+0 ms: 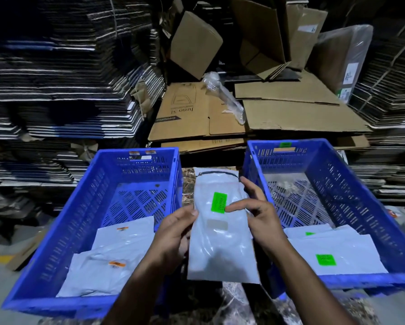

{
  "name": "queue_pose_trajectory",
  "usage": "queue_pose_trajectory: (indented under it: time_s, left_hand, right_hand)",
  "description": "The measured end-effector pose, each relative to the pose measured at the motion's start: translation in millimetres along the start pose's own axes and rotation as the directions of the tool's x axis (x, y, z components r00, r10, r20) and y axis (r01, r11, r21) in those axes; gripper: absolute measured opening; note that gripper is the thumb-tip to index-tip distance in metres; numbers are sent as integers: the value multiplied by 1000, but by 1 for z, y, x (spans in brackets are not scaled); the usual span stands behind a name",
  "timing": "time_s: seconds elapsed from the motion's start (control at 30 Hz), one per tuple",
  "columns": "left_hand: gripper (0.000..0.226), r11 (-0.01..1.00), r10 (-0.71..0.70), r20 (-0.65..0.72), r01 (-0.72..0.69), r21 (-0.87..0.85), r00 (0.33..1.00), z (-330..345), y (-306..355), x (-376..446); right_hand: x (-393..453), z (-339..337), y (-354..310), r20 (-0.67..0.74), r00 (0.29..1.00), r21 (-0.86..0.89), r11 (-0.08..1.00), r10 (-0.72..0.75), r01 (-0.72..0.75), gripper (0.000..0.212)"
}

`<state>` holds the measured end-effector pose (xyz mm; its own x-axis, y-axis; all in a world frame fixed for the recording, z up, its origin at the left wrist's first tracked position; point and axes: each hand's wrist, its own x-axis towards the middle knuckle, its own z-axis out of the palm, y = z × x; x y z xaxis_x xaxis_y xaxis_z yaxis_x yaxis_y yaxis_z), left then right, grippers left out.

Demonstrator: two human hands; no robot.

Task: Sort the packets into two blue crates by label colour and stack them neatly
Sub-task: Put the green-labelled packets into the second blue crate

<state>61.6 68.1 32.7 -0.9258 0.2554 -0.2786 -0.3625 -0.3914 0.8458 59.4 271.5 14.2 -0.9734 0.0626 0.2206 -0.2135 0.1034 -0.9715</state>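
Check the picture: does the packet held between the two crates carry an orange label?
No, the held packet, gripped by the left hand, shows a bright green label that the right hand touches.

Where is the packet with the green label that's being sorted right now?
The packet is mid-frame in the head view, held up between the two blue crates: left hand grips its left edge, right hand touches its green label.
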Motion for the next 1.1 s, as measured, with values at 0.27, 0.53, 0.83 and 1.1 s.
queue_pose_trajectory:
  time_s: [0.27, 0.53, 0.83, 1.1]
  left_hand:
    - [22, 930, 314, -121, -280, 239, 941, -6, -8, 8]
    - [23, 895, 376, -106, -332, 296, 920, -8, -15, 12]
    - [41, 894, 291, -24, -263, 362, 956, -8, -6, 25]
    - [28, 891, 182, 120, -215, 399, 976, 33, -46, 44]
  right_hand:
    - [-17, -4, -12, 40, 977, 278, 937, 208, -211, 22]
    - [-18, -1, -5, -26, 997, 21, 997, 73, -72, 41]
    - [8, -43, -20, 251, 965, -493, 849, -71, 191, 39]
    - [18, -93, -46, 310, 951, -679, 697, -12, 231, 32]
